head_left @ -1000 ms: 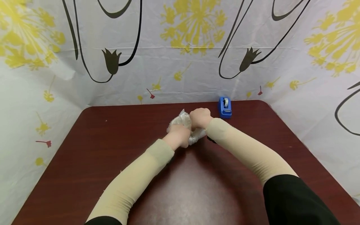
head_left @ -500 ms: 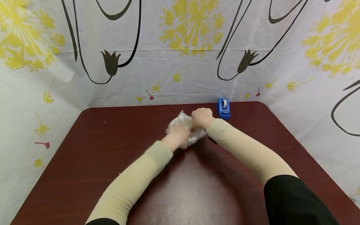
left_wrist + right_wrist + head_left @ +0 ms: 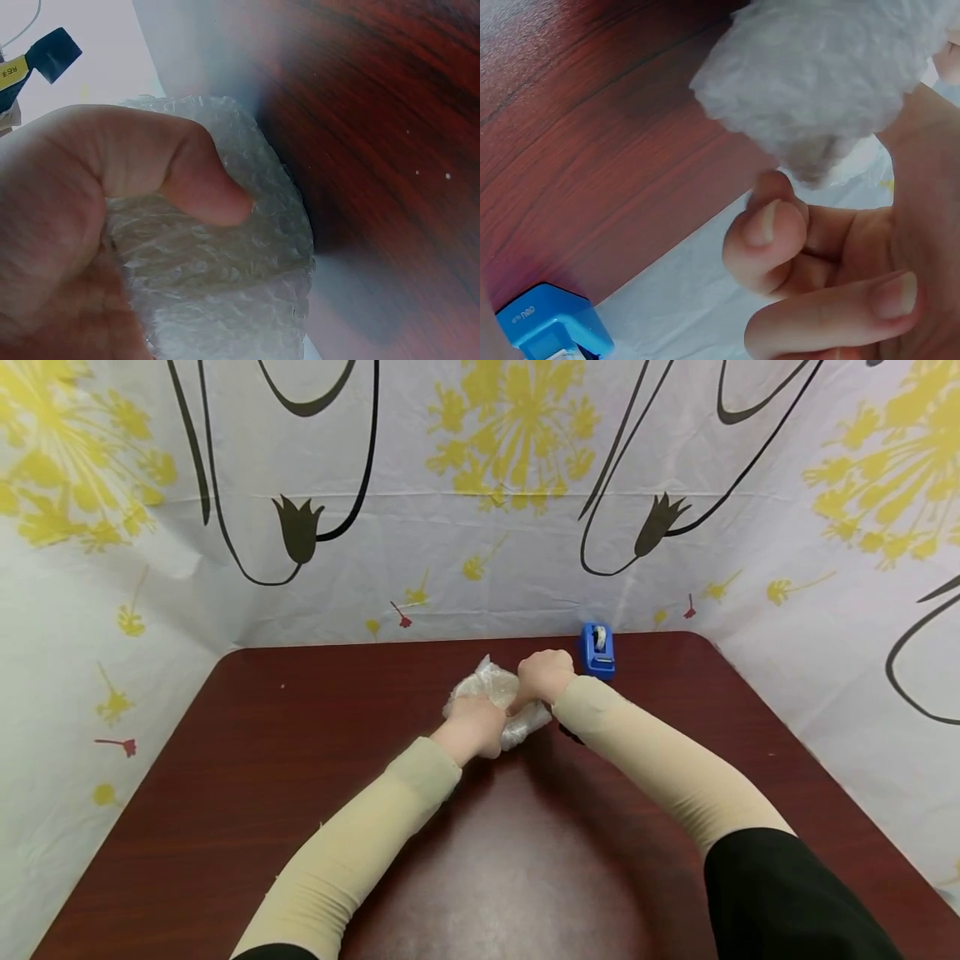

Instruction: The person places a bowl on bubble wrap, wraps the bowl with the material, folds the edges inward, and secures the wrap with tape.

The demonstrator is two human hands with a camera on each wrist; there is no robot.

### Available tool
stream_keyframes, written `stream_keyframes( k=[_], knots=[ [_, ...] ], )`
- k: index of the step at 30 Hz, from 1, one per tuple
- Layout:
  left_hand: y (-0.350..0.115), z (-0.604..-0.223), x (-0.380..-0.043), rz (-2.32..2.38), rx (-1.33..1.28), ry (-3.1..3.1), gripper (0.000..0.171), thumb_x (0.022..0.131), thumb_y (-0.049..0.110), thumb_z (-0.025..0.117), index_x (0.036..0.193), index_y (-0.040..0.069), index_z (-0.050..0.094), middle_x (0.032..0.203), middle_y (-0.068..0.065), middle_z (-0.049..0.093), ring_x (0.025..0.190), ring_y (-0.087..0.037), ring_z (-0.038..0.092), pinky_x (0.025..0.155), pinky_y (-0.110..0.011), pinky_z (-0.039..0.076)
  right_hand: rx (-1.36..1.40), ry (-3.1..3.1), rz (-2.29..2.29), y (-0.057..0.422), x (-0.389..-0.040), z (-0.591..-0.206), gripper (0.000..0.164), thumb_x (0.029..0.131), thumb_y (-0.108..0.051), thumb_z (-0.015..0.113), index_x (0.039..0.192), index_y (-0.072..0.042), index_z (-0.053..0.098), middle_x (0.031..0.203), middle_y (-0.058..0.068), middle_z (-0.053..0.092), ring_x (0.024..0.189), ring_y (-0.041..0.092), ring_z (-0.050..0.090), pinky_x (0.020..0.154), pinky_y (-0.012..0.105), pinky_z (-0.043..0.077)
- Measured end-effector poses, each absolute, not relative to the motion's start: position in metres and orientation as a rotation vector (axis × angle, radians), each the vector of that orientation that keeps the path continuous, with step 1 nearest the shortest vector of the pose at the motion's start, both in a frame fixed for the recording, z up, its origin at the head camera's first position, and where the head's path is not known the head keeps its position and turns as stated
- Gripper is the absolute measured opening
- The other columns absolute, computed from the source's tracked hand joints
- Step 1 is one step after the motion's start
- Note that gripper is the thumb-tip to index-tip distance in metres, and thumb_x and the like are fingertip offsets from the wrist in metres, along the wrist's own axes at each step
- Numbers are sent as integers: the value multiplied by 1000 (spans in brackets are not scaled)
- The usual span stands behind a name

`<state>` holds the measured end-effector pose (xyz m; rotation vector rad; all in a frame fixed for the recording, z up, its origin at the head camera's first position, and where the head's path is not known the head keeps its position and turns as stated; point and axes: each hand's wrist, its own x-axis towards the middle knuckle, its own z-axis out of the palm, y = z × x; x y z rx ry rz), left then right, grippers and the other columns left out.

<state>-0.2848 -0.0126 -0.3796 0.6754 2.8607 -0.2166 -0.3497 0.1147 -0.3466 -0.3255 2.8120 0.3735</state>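
Note:
A bundle in clear bubble wrap (image 3: 491, 683) is held over the far middle of the table; what is inside is hidden. My left hand (image 3: 472, 727) grips its near left side. In the left wrist view the thumb (image 3: 206, 184) bends over the bubble wrap (image 3: 247, 262). On the bundle's far right, my right hand (image 3: 546, 675) reaches its thumb down to the wrap. In the right wrist view, the loosely curled fingers (image 3: 769, 240) sit just below the wrap's tip (image 3: 817, 82), with visible room between them and the thumb.
A blue tape dispenser (image 3: 597, 652) stands near the table's back edge, right of the right hand. The dark red-brown table (image 3: 225, 760) meets a patterned sheet (image 3: 375, 577) at the back and sides.
My right hand has shifted slightly right, so more of the bundle's top shows between the hands. The left hand and the bundle stay almost where they were.

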Motion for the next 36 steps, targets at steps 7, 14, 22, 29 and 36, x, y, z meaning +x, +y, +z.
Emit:
stream_keyframes(
  k=[7,14,22,29,36],
  knots=[
    [-14,-379,-285,-199,696,2855,30,85,32,67,112,20,69,119,-5,64,113,-27,54,80,-56,50,-262,2681,234,124,-355,-350,63,72,-71,67,98,-14,70,83,2,62,72,17,54,66,34,43],
    [-13,-378,-284,-197,686,2852,19,84,31,67,98,18,71,109,-4,65,109,-23,53,77,-54,50,-307,2519,79,126,-373,-363,52,83,-57,67,60,-15,46,55,-1,39,49,12,34,50,27,32],
    [-14,-378,-284,-206,699,2849,17,84,31,66,95,19,70,109,-3,65,109,-21,51,78,-49,49,-308,2463,62,125,-380,-368,52,89,-47,65,54,-17,40,53,-1,34,49,12,29,50,26,31],
    [-14,-380,-284,-196,750,2878,11,83,29,66,88,20,70,105,-1,67,107,-20,51,81,-45,47,-323,2470,-33,132,-377,-368,49,91,-45,63,57,-16,41,53,-2,31,47,11,26,49,27,29],
    [-14,-382,-285,-186,746,2871,8,84,28,66,85,21,67,110,0,67,117,-21,47,94,-46,40,-261,2415,-305,144,-373,-378,51,91,-44,62,59,-19,32,55,-4,22,50,11,16,49,28,21]
  ],
)
